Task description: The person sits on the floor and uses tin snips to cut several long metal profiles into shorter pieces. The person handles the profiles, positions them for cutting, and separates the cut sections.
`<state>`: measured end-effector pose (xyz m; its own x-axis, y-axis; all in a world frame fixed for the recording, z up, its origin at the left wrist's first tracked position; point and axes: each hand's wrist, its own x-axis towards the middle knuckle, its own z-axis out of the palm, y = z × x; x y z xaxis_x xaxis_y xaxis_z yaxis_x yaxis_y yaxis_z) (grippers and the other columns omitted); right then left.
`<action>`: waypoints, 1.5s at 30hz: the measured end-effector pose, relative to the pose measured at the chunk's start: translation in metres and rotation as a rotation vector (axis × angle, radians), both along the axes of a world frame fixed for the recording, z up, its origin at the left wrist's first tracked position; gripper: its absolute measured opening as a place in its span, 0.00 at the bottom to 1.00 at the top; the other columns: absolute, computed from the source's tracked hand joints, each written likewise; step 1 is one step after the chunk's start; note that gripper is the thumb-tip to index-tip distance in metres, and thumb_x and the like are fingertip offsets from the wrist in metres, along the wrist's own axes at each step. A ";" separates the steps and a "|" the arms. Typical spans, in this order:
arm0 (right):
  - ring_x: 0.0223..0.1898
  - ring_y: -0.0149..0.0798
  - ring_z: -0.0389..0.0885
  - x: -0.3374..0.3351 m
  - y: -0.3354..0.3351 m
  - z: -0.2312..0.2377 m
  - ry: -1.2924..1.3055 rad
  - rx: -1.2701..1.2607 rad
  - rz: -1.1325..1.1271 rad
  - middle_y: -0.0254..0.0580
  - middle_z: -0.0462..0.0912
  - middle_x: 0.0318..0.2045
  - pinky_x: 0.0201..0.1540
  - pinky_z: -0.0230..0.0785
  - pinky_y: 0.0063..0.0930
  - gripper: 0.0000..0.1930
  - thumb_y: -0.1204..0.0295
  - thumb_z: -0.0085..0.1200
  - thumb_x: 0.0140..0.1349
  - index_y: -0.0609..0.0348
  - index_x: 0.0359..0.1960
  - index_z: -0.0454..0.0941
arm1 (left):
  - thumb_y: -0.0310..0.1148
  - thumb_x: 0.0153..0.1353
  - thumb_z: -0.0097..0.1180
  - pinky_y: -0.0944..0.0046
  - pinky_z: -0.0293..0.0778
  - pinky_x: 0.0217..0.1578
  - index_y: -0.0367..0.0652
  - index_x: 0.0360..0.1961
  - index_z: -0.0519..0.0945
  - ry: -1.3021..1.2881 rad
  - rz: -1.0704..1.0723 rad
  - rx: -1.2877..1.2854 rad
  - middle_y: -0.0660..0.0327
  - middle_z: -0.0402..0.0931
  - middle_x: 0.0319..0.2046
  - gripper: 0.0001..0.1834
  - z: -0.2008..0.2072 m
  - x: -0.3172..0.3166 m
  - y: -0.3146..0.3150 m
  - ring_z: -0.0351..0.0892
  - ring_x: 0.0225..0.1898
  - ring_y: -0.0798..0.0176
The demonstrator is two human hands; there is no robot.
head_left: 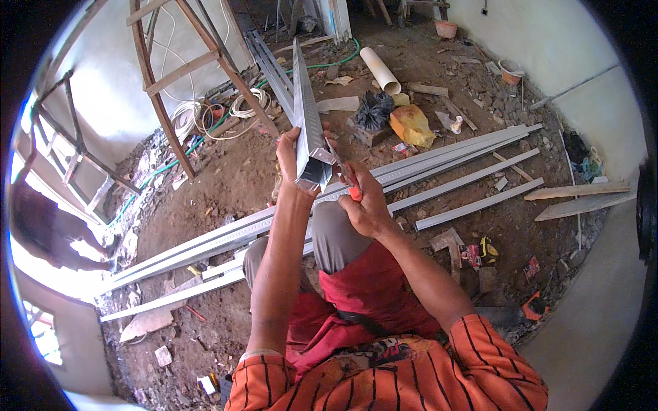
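A long silver metal channel points away from me, its near open end tilted toward me above my knees. My left hand is wrapped round it close to that end, with fingertips showing on its right side. In my right hand is a pair of red-handled snips, whose metal jaws reach the right edge of the channel's end. Whether the jaws have closed on the metal is too small to tell. More silver channels lie across the ground in front of my knees.
Wooden ladder legs stand at the far left, beside coiled white cable. Ahead lie a white pipe, a black plastic bag and a yellow bag. Another person is at the left edge. Rubble covers the dirt floor.
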<state>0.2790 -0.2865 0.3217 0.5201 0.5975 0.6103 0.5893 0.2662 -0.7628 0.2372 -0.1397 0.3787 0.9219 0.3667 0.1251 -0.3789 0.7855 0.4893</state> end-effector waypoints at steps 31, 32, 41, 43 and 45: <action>0.43 0.56 0.73 0.006 -0.018 0.002 -0.037 -0.119 -0.017 0.57 0.73 0.41 0.48 0.64 0.39 0.27 0.74 0.49 0.45 0.65 0.51 0.64 | 0.46 0.51 0.38 0.61 0.71 0.20 0.33 0.29 0.71 0.146 -0.012 -0.028 0.53 0.71 0.18 0.23 -0.014 0.008 -0.006 0.71 0.18 0.57; 0.44 0.56 0.73 0.006 -0.020 0.005 -0.052 -0.124 -0.014 0.58 0.73 0.41 0.48 0.64 0.39 0.27 0.74 0.49 0.45 0.65 0.51 0.63 | 0.47 0.51 0.38 0.61 0.72 0.20 0.33 0.29 0.71 0.146 0.000 -0.016 0.53 0.71 0.19 0.23 -0.015 0.009 -0.006 0.71 0.18 0.57; 0.42 0.57 0.74 0.002 -0.020 0.009 0.014 -0.152 -0.005 0.58 0.74 0.39 0.46 0.66 0.40 0.25 0.74 0.49 0.45 0.64 0.50 0.66 | 0.46 0.52 0.38 0.64 0.69 0.17 0.28 0.38 0.67 0.178 0.061 0.033 0.57 0.70 0.18 0.26 -0.016 0.011 -0.009 0.70 0.17 0.61; 0.41 0.57 0.74 0.000 -0.020 0.009 0.015 -0.167 -0.009 0.57 0.75 0.37 0.45 0.66 0.40 0.24 0.74 0.49 0.45 0.63 0.48 0.67 | 0.48 0.51 0.37 0.61 0.71 0.18 0.32 0.31 0.71 0.164 0.028 0.018 0.54 0.71 0.19 0.25 -0.022 0.011 -0.003 0.72 0.17 0.57; 0.40 0.56 0.75 0.001 -0.022 0.011 0.013 -0.185 -0.019 0.56 0.76 0.36 0.43 0.67 0.40 0.22 0.73 0.49 0.46 0.62 0.46 0.68 | 0.48 0.51 0.37 0.61 0.71 0.18 0.32 0.31 0.71 0.142 -0.023 -0.028 0.55 0.71 0.19 0.25 -0.025 0.011 -0.001 0.72 0.17 0.57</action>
